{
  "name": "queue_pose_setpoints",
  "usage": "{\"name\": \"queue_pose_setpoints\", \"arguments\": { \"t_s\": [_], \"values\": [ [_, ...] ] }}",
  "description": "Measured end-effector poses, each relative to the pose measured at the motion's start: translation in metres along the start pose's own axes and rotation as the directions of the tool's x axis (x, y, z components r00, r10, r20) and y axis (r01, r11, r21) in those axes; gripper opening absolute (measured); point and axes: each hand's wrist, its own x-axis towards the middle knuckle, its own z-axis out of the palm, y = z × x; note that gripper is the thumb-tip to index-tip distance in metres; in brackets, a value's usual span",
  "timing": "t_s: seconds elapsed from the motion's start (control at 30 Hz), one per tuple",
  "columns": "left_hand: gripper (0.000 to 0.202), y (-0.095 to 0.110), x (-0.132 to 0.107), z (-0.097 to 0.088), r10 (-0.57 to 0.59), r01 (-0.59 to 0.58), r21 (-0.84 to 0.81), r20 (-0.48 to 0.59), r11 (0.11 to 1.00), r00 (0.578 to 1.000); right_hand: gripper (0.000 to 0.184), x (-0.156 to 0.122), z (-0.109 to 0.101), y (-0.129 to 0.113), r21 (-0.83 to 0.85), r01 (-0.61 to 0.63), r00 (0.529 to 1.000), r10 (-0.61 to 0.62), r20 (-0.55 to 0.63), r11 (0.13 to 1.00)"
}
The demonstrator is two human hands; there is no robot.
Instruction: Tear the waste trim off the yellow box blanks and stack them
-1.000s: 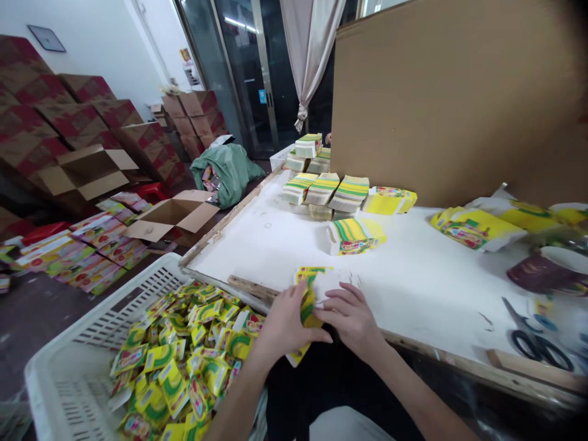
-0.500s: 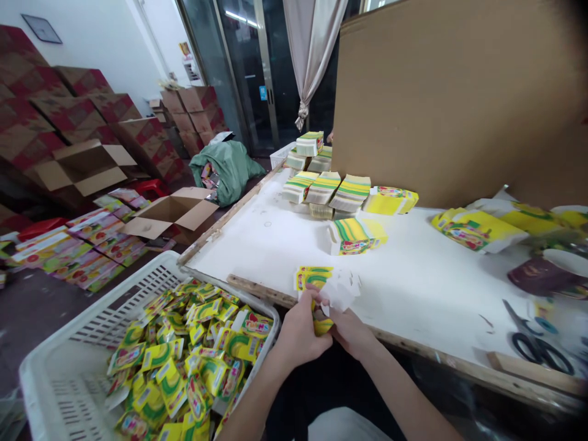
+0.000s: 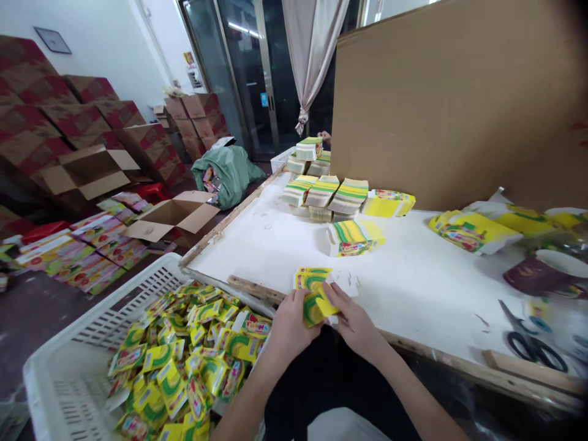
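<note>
Between my hands, over the table's front edge, is a small yellow and green printed carton (image 3: 313, 310). My left hand (image 3: 294, 324) grips its left side, and my right hand (image 3: 350, 318) has fingers closed on its right side. White flaps show under the right fingers. Just beyond, flat printed cartons (image 3: 307, 277) lie on the white table (image 3: 248, 245), partly hidden by my right hand. To my left, a white plastic basket (image 3: 98, 327) holds many small yellow and green cartons (image 3: 202, 349).
Stacks of flat cartons (image 3: 321, 191) stand farther back by a tall cardboard sheet (image 3: 441, 110). Scissors (image 3: 535, 346), a dark red cup (image 3: 537, 272) and a wood strip (image 3: 523, 367) lie at right. A person's hand (image 3: 325, 137) shows behind the sheet. Boxes (image 3: 177, 214) stand on the left floor.
The carton has turned so its printed yellow face shows. My right hand has shifted up and over it; the white piece seen by the fingers before is now mostly covered.
</note>
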Motion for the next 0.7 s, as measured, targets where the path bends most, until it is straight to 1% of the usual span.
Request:
{"name": "queue_pose_setpoints", "arguments": {
  "t_s": [0.07,0.13,0.23,0.3,0.37,0.5,0.57,0.7],
  "values": [
    [0.044,0.001,0.001,-0.008,-0.005,0.005,0.012,-0.011,1.000,1.000,0.053,-0.002,-0.006,-0.001,-0.046,0.041,0.994,-0.036,0.103,0.998],
    [0.046,0.002,0.002,-0.012,-0.008,0.008,0.004,0.003,1.000,1.000,0.048,-0.001,-0.013,-0.003,-0.072,0.050,0.990,-0.040,0.139,0.996],
    [0.052,0.002,0.002,-0.012,-0.011,0.012,-0.026,0.037,1.000,0.999,0.044,0.005,-0.021,-0.007,-0.082,0.047,0.984,-0.032,0.173,0.995],
    [0.051,0.001,0.002,-0.011,-0.020,0.021,-0.017,0.034,1.000,0.999,0.043,0.011,-0.019,-0.009,-0.077,0.038,0.985,-0.024,0.168,0.996],
    [0.049,-0.002,0.001,-0.011,-0.041,0.041,0.019,0.014,0.999,0.999,0.044,0.015,-0.012,-0.010,-0.068,0.026,0.988,-0.015,0.155,0.997],
    [0.049,-0.010,-0.001,-0.016,-0.066,0.066,0.072,-0.007,0.995,0.998,0.047,0.020,0.000,-0.010,-0.027,0.034,0.984,-0.029,0.178,0.999],
    [0.050,-0.013,-0.001,-0.019,-0.065,0.064,0.069,0.004,0.996,0.998,0.045,0.021,-0.001,-0.011,-0.010,0.059,0.980,-0.056,0.192,0.998],
    [0.053,-0.015,0.000,-0.023,-0.032,0.029,0.063,0.051,0.998,0.998,0.027,0.020,-0.015,-0.013,0.028,0.101,0.951,-0.105,0.290,0.994]
  ]
}}
